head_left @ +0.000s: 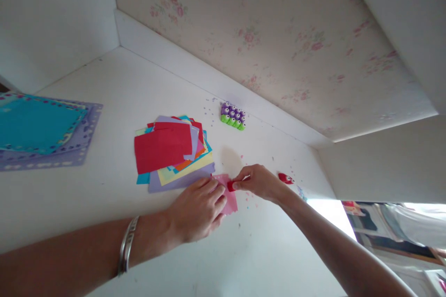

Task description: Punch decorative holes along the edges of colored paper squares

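Observation:
A small pink sheet of paper [229, 205] with an uneven edge lies on the white tabletop. My left hand [200, 209], a silver bangle on its wrist, rests over the sheet's left side with fingers bent and pressed together, holding it down; its fingertips are partly hidden. At the sheet's right edge, my right hand [256, 181] pinches a small red block-like object [230, 186] between thumb and fingers; its exact kind is unclear. Just beyond my left hand is a loose pile of coloured paper sheets [163, 146], red on top.
Blue and lilac sheets with dotted borders [42, 123] lie at far left. Several purple and green pieces with eyes [233, 116] stand near the back ledge. A red piece with eyes [285, 178] lies right. Tiny paper bits [256, 205] are scattered. A flowered wall panel [251, 37] rises behind.

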`<action>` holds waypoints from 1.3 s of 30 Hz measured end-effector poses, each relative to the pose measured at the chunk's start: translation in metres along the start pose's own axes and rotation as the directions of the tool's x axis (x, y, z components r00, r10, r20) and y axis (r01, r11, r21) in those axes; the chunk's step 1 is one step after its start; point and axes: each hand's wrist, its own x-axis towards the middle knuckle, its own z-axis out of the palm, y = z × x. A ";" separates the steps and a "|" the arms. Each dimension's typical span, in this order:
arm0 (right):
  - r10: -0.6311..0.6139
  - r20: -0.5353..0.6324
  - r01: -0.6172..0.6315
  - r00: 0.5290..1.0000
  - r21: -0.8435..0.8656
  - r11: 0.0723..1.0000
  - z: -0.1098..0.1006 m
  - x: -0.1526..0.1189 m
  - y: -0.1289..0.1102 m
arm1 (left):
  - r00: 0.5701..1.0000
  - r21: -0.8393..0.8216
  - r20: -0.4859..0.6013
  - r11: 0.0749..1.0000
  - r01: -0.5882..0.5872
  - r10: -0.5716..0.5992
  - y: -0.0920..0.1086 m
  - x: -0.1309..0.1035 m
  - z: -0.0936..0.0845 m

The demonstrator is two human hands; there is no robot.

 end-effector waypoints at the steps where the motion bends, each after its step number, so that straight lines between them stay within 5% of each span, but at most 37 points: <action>1: 0.000 0.000 0.000 1.000 -0.001 1.000 0.000 0.000 0.000 | 1.000 0.000 0.002 1.000 0.000 0.000 0.000 0.000 0.000; 39: -0.013 0.018 0.014 1.000 -0.070 0.997 -0.005 0.001 -0.001 | 0.999 -0.034 -0.037 0.999 -0.014 0.013 0.000 -0.001 0.002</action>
